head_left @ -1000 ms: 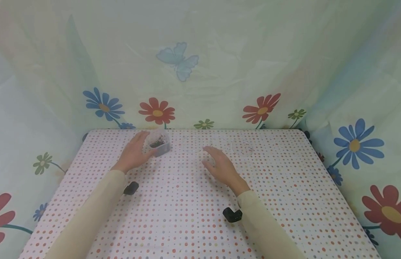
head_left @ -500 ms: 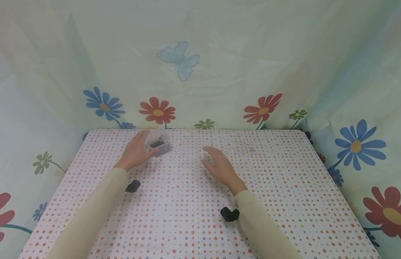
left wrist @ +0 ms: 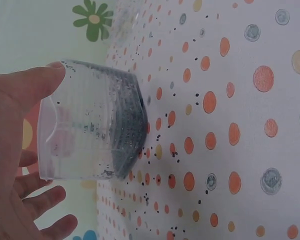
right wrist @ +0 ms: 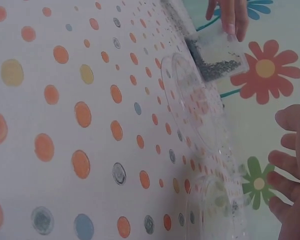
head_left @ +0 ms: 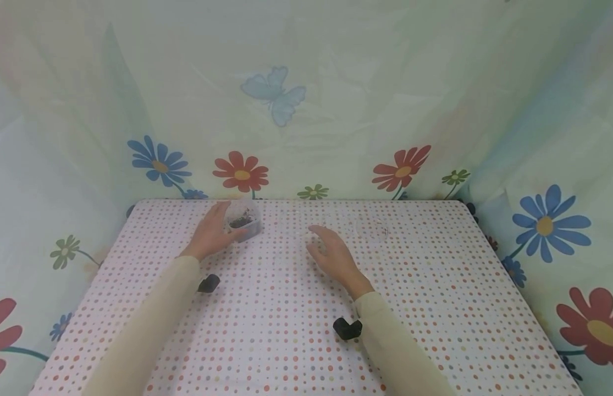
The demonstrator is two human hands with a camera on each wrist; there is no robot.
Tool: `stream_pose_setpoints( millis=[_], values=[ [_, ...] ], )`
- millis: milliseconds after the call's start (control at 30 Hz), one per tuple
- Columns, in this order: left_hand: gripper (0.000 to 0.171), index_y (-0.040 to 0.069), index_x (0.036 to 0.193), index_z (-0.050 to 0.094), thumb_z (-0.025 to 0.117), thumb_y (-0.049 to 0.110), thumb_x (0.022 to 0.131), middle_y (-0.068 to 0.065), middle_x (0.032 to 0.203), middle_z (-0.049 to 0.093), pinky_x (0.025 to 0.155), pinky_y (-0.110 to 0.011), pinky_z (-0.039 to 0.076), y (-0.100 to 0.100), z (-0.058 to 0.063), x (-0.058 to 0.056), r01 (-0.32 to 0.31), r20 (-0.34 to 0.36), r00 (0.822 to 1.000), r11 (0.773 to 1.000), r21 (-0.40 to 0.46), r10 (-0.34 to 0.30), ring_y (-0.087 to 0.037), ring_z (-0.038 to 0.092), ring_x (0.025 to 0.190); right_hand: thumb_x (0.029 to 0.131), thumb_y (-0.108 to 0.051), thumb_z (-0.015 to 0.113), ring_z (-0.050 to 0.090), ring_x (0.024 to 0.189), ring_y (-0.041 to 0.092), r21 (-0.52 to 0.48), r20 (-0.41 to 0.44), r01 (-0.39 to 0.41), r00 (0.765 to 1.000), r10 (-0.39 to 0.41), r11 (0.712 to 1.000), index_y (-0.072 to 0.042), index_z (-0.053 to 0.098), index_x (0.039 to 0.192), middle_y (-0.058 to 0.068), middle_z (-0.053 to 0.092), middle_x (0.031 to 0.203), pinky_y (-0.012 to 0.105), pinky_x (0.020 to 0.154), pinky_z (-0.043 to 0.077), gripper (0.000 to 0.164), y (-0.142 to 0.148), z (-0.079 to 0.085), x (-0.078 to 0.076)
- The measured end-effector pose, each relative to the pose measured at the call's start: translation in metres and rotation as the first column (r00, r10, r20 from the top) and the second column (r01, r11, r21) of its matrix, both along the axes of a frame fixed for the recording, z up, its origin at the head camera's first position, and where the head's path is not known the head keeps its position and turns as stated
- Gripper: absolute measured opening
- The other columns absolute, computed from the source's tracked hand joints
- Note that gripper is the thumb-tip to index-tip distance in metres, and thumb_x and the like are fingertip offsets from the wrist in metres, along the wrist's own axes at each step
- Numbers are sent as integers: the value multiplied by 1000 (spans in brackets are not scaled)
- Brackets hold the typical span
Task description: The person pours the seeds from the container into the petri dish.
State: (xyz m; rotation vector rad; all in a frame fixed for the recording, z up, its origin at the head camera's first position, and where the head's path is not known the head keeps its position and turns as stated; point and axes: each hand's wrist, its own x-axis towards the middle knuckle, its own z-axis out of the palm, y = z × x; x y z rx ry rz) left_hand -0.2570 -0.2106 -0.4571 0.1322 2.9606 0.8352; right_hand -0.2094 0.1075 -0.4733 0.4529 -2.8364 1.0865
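Dotted table [head_left: 286,330] | right grip [head_left: 335,257], 1 o'clock: fingers spread | left grip [head_left: 207,234], 11 o'clock: thumb and fingers pinching clear container [head_left: 246,223], also 11 o'clock on table | clear round dishes [right wrist: 196,105], 12 and 1 o'clock | dark grains [left wrist: 127,127], inside container and scattered beside it

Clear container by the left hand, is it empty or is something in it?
Partly filled: the clear container holds dark bits, seen through its wall near the bottom.
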Motion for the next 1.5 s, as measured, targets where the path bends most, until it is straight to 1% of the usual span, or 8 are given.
stream_pose_setpoints(
  millis=[233,433,733,867,1067,1267,1400,1500],
  values=[
    [99,20,156,13,65,61,82,-12,162,18,114,-64,27,-1,-2,-4,-15,32,999,999,34,14,-38,21,147,98,-28,55,39,140,29,6,-22,21,1000,-20,1000,-15,48,141,8,48,147,48,117,32,46,-1,-4,-5],
    [102,20,156,8,67,58,82,-10,163,13,115,-63,25,0,-2,-7,-35,69,997,994,100,28,-38,17,148,97,-26,55,38,141,31,-6,-39,39,998,-39,999,-14,50,139,10,48,146,50,117,31,43,-4,-6,-8],
    [103,19,157,6,61,65,82,-11,164,9,116,-63,23,-1,-12,-13,-51,71,997,992,118,42,-39,15,149,97,-25,55,34,143,31,-18,-29,71,997,-72,997,-14,52,137,11,48,146,51,118,29,41,-9,-9,-12],
    [100,19,156,6,59,64,85,-12,163,8,116,-62,24,1,-14,-14,-58,67,996,991,121,51,-38,15,149,97,-24,55,33,144,30,-27,-32,73,997,-74,997,-14,52,136,10,49,145,51,119,29,40,-10,-10,-14],
    [95,19,156,7,60,58,87,-13,161,14,116,-60,26,4,-15,-13,-70,58,996,988,136,63,-38,20,148,98,-24,52,32,144,30,-8,-25,80,996,-80,997,-14,50,137,10,47,147,50,119,27,41,-13,-13,-18],
    [92,20,156,8,60,54,89,-14,158,22,115,-59,30,7,-20,-14,-77,74,995,983,169,65,-38,28,144,98,-27,49,31,145,30,-11,5,86,996,-86,996,-13,49,139,10,45,148,50,120,26,43,-11,-14,-21],
    [91,21,156,8,60,55,88,-14,157,23,113,-59,32,9,-19,-13,-83,85,994,979,187,68,-38,31,143,99,-29,49,30,145,28,6,13,98,995,-98,995,-15,48,140,9,43,150,49,121,25,43,-9,-15,-26],
    [91,21,155,9,60,54,89,-13,157,24,113,-59,33,10,-17,-14,-89,85,994,978,189,74,-37,31,142,99,-30,50,32,144,28,-20,1,95,996,-95,995,-15,48,139,9,44,149,49,120,25,43,-7,-18,-30]
  ],
)
